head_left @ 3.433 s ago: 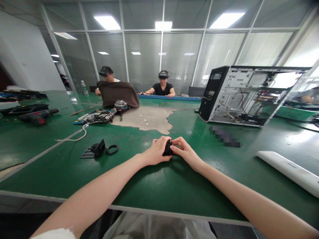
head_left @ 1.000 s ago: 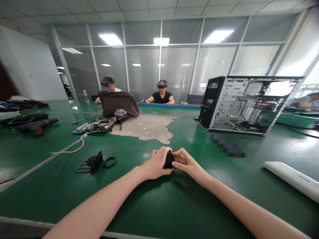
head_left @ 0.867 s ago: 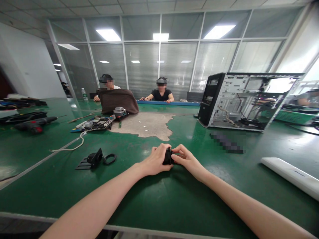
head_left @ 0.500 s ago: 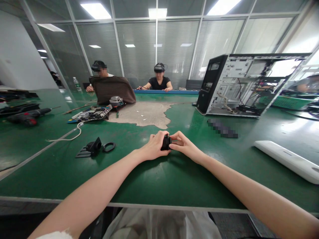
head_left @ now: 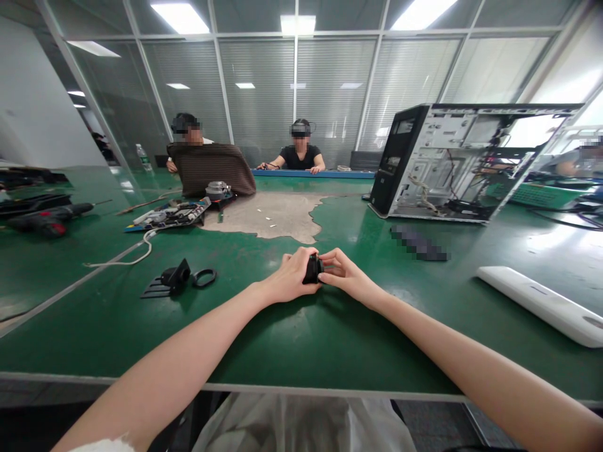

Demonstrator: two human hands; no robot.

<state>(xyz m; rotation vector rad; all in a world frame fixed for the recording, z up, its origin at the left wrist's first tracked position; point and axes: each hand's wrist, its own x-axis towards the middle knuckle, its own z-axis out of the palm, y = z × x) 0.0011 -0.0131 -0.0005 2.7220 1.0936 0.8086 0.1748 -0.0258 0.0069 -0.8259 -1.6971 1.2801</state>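
Between my two hands is a small black boxy part, held just above the green tabletop; its exact kind is hard to make out. My left hand wraps round its left side, fingers behind and thumb below. On the right side, my right hand pinches the part's edge with thumb and fingertips. To the left of my forearm lie a black bracket with a round socket and slats and a black ring, apart from each other.
An opened computer case stands at the right, near a white elongated plastic piece. Circuit boards, a power drill and a white cable lie at the left. Two people sit across the table.
Both hands keep their hold on the black part, with hardly any visible finger movement. The whole view has shifted very slightly.
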